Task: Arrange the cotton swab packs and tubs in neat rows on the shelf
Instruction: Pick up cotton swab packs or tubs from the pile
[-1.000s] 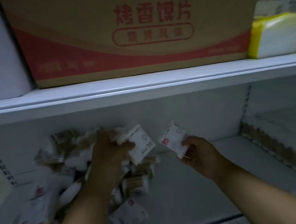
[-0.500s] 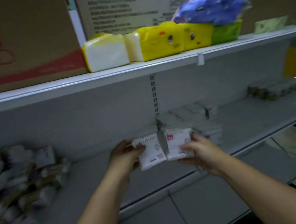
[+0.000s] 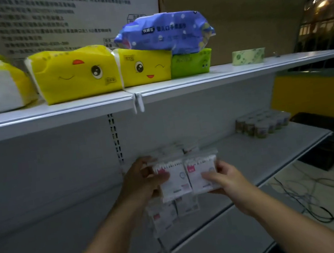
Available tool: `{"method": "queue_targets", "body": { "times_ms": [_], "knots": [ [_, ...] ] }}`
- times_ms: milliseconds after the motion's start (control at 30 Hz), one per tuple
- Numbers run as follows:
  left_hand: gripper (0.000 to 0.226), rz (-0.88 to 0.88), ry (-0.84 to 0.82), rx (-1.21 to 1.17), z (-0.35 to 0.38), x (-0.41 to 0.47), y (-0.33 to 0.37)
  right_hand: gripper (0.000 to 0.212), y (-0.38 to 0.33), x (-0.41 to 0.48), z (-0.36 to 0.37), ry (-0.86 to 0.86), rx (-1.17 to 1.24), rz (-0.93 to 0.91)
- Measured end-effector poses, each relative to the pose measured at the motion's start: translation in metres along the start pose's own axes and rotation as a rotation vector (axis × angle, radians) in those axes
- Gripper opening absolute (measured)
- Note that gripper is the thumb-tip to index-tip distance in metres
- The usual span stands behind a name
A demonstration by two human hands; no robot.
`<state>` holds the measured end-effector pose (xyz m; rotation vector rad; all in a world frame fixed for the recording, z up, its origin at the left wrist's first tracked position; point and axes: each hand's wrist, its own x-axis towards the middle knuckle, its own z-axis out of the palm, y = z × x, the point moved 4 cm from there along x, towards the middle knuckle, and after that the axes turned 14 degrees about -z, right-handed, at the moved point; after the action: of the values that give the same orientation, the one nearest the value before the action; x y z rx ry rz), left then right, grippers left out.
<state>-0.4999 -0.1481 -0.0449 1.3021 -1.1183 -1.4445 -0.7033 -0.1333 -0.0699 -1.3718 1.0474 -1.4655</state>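
Note:
My left hand point(image 3: 141, 178) grips a flat white cotton swab pack with a pink label point(image 3: 174, 180). My right hand point(image 3: 224, 179) holds a second matching pack point(image 3: 200, 173) right beside it. Both packs are upright and side by side above the white lower shelf point(image 3: 261, 156). More swab packs point(image 3: 169, 212) lie in a row on the shelf just below and in front of the held ones, and others point(image 3: 173, 149) show behind them. A cluster of small round swab tubs point(image 3: 262, 123) stands at the shelf's far right end.
The upper shelf point(image 3: 198, 80) carries yellow tissue packs point(image 3: 76, 74), a green pack point(image 3: 191, 63), a blue wipes bag point(image 3: 164, 33), a tape roll point(image 3: 248, 56) and cardboard boxes behind. Cables point(image 3: 302, 193) lie on the floor at right by a dark crate point(image 3: 325, 139).
My view swung right from the jumbled pile of packs to this shelf section. Both hands carried their packs over and now hold them together above the row of packs.

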Motion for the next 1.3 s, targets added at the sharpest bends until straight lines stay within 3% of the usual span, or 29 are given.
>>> {"method": "queue_targets", "body": {
  "times_ms": [200,333,367,433,467,600,800,933,1167,1300],
  "knots": [
    [0.025,0.104,0.059,0.127,0.026,0.077,0.043,0.017,0.01,0.076,-0.058,0.215,-0.187,-0.075],
    [0.023,0.19,0.134,0.414,0.047,0.119,0.058,0.007,0.032,0.112,-0.086,0.218,-0.254,-0.026],
    [0.025,0.203,0.162,0.504,0.051,0.131,0.058,0.012,0.039,0.118,-0.092,0.218,-0.307,-0.025],
    [0.024,0.204,0.209,0.673,0.06,0.15,0.054,0.036,0.056,0.129,-0.101,0.165,-0.451,-0.039],
    [0.025,0.201,0.228,0.758,0.066,0.158,0.051,0.038,0.064,0.134,-0.104,0.133,-0.515,-0.044],
    [0.03,0.147,0.284,1.117,0.082,0.18,0.025,0.021,0.093,0.159,-0.107,-0.087,-0.668,-0.079],
    [0.026,0.036,0.481,1.408,0.088,0.191,0.005,0.03,0.136,0.193,-0.094,-0.333,-0.644,-0.149],
    [0.029,-0.009,0.581,1.669,0.091,0.193,0.003,0.031,0.139,0.209,-0.091,-0.454,-0.871,-0.339],
    [0.033,-0.091,0.617,1.801,0.102,0.193,0.004,0.041,0.145,0.209,-0.091,-0.451,-0.965,-0.485],
    [0.046,-0.137,0.594,1.77,0.103,0.187,0.007,0.044,0.142,0.211,-0.091,-0.46,-0.927,-0.413]
  ]
}}
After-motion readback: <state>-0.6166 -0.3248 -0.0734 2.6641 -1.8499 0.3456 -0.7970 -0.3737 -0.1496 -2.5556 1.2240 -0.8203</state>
